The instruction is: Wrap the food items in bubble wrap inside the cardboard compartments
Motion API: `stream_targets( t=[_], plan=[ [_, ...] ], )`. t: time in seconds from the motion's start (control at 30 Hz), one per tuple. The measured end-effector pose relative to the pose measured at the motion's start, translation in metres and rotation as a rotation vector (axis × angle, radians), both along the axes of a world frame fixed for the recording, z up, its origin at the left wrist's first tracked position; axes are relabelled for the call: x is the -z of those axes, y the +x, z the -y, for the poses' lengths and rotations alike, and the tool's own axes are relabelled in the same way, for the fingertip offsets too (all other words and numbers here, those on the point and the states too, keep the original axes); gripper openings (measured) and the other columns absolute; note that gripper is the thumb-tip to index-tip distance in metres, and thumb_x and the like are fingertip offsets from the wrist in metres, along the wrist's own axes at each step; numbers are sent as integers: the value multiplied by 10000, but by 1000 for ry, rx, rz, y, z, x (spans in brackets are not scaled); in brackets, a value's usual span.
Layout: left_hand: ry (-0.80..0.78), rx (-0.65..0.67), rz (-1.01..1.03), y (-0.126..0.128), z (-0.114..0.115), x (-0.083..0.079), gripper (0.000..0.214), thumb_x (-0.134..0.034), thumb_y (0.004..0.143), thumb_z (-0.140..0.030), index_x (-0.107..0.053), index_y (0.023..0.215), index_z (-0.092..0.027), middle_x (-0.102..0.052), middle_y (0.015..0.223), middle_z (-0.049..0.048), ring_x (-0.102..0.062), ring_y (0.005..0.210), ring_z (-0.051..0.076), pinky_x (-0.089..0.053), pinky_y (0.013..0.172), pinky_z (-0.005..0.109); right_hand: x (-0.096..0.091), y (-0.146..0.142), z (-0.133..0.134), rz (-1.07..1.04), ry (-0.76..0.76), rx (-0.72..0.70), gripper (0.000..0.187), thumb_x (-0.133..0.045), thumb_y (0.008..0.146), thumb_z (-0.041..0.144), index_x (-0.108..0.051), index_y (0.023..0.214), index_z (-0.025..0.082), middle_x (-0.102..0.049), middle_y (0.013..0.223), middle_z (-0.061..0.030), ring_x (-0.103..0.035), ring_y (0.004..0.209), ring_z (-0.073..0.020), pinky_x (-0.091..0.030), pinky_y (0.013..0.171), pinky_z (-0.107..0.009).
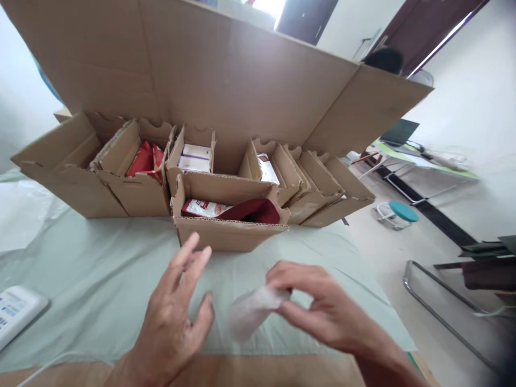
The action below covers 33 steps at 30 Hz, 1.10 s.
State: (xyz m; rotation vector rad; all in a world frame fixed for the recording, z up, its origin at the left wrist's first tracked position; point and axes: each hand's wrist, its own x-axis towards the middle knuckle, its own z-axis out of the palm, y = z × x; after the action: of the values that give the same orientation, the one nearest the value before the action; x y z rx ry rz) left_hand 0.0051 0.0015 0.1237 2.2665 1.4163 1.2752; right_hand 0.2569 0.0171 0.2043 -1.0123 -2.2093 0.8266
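My right hand (316, 303) pinches a whitish, translucent piece of what looks like thin plastic (253, 314), smeared by motion; I cannot make out its exact kind. To the left, my left hand (173, 303) hovers over the cloth with its fingers apart and holds nothing. Just beyond both hands stands a small open cardboard box (229, 235). Inside that box lie a dark red packet (258, 209) and a white-and-red printed packet (203, 208).
A row of cardboard bins stands behind, holding red packets (145, 159), white-and-purple boxes (195, 157) and a white packet (267, 169). A tall cardboard panel (242, 80) rises at the back. Clear plastic (20, 215) and a white device (20, 309) lie left on the green cloth (100, 269).
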Motion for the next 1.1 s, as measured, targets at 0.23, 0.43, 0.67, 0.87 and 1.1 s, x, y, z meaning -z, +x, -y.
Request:
stream_targets(
  t=[0.23,0.43,0.67,0.87,1.1],
  plan=[
    [137,-245,-31,5,-57,-19,455,-535,981,-157,-546,1429,-241,-646,1365,105,-703,1105,229,-587,887,338,-80,2,-77,23,682,280,144,-667,934,160,-719,986,284,-720,932,7,-662,809,-150,-514,684,-275],
    [175,-288,-56,4,-53,-9,260,-535,979,-119,-667,1150,-263,-701,1079,33,-701,923,159,-561,789,277,-66,-45,-150,785,652,-30,323,-500,1044,284,-722,835,178,-696,822,-39,-630,713,-139,-440,641,-264],
    [93,-308,-51,0,-42,3,302,-540,968,-127,-677,1152,-324,-713,1077,21,-716,844,152,-559,598,262,-88,-69,-157,813,593,-128,209,-548,988,211,-722,871,213,-683,854,18,-600,682,-104,-356,576,-239],
    [68,-320,-16,2,-41,1,305,-538,969,-131,-684,1144,-334,-721,1077,5,-719,819,142,-550,596,261,-65,-51,-138,978,439,-338,173,-706,814,80,-701,709,217,-711,711,-20,-567,554,-136,-325,506,-304],
    [61,-299,-26,1,-40,1,310,-560,951,-121,-686,1149,-323,-714,1091,22,-719,866,162,-575,660,276,-3,-74,-144,967,358,-364,171,-625,903,41,-737,907,171,-763,821,-59,-673,671,-188,-342,509,-292]
  ],
)
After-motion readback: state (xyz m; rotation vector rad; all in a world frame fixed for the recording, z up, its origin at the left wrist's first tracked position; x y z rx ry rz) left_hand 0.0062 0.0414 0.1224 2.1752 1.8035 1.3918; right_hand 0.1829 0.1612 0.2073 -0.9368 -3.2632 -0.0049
